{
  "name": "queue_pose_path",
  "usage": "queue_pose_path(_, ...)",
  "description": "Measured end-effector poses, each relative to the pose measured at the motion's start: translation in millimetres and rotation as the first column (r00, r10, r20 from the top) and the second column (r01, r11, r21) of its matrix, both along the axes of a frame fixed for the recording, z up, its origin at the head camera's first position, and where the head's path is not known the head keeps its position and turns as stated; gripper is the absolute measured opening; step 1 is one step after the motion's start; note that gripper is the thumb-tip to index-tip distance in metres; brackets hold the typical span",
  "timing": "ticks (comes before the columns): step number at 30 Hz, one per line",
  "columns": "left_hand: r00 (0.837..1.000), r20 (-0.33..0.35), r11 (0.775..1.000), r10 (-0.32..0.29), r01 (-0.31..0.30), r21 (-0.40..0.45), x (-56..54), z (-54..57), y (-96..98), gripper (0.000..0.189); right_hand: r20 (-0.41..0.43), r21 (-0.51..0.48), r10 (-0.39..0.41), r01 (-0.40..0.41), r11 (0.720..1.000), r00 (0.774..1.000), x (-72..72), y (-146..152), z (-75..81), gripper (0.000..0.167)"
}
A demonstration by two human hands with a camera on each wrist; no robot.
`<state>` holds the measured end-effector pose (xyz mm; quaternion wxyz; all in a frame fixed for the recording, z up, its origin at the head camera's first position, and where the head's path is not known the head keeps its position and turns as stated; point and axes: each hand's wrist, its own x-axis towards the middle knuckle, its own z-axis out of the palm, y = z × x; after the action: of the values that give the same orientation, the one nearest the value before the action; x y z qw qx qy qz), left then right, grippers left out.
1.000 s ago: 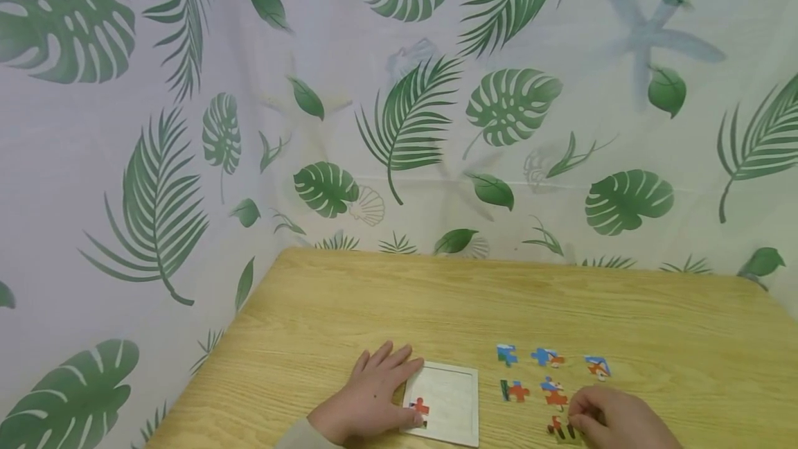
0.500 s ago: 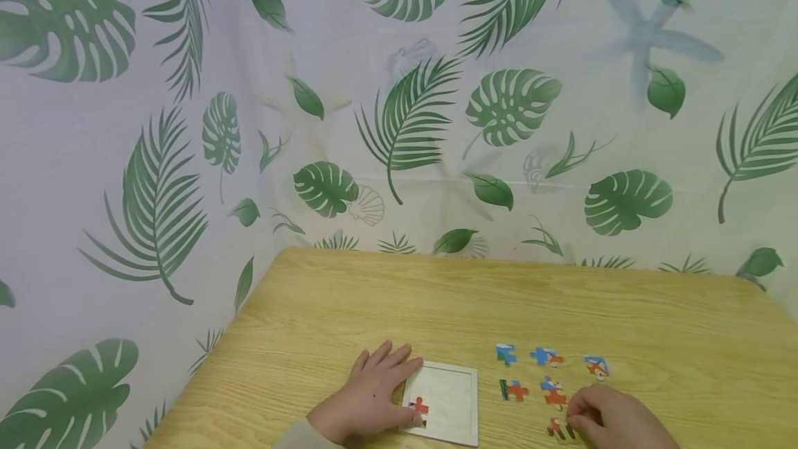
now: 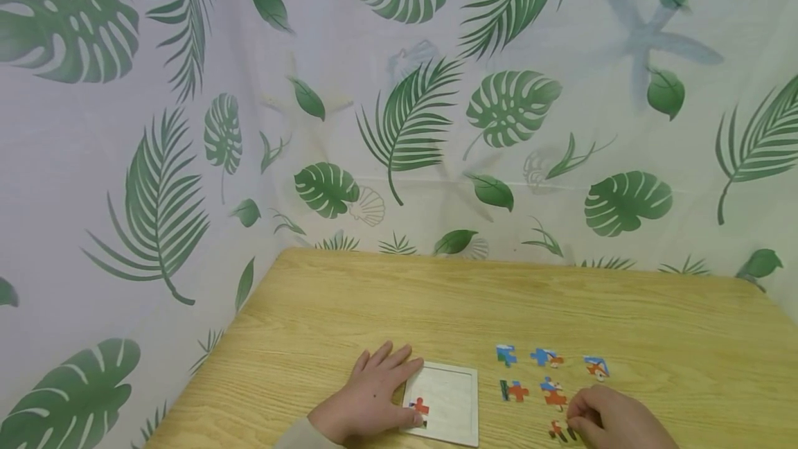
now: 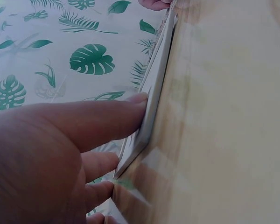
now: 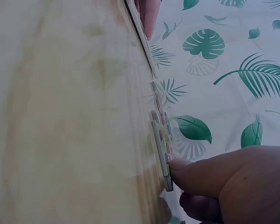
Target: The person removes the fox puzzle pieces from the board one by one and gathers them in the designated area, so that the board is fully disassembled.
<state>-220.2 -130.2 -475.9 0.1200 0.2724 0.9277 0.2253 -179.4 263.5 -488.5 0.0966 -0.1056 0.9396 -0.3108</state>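
My left hand (image 3: 374,397) lies spread on the left side of a square white puzzle tray (image 3: 450,400). Its thumb rests on a red jigsaw piece (image 3: 420,405) in the tray's lower left, covering part of it. In the left wrist view, that thumb lies over the tray's edge (image 4: 151,100), with other fingers beside it. To the tray's right, my right hand (image 3: 617,418) pinches the right edge of a red, white and black jigsaw piece (image 3: 559,429) at the table surface. The right wrist view has the thumb against a piece edge (image 5: 161,149); the fingertips are partly hidden.
Several other jigsaw pieces lie right of the tray: a blue-green one (image 3: 506,355), a blue-orange one (image 3: 547,357), a corner one (image 3: 597,367), a green-red one (image 3: 515,391) and a blue-red one (image 3: 553,392). A leaf-print curtain (image 3: 399,123) hangs behind the wooden table (image 3: 374,296).
The piece at my right fingertips has turned slightly and shifted a little. My left hand, the tray and the other pieces have stayed in place.
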Motion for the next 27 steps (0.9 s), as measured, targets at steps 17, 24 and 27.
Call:
queue_pose_path(17,1.0,-0.025,0.999,-0.008,0.007,-0.036,0.6,1.1,1.1,0.084,0.008,-0.044,-0.038,0.038,0.998,0.999,3.2,-2,8.8,0.014)
queue_pose_path(24,1.0,-0.029,0.999,-0.005,0.004,-0.038,0.6,-0.7,0.8,0.084,-0.072,-0.047,0.003,-0.006,0.999,0.997,5.4,-17,16.5,0.013)
queue_pose_path(27,0.999,-0.034,0.999,-0.003,0.002,-0.034,1.0,-0.8,0.5,0.084,-0.118,-0.069,0.057,-0.066,0.995,0.991,4.9,-26,20.7,0.014)
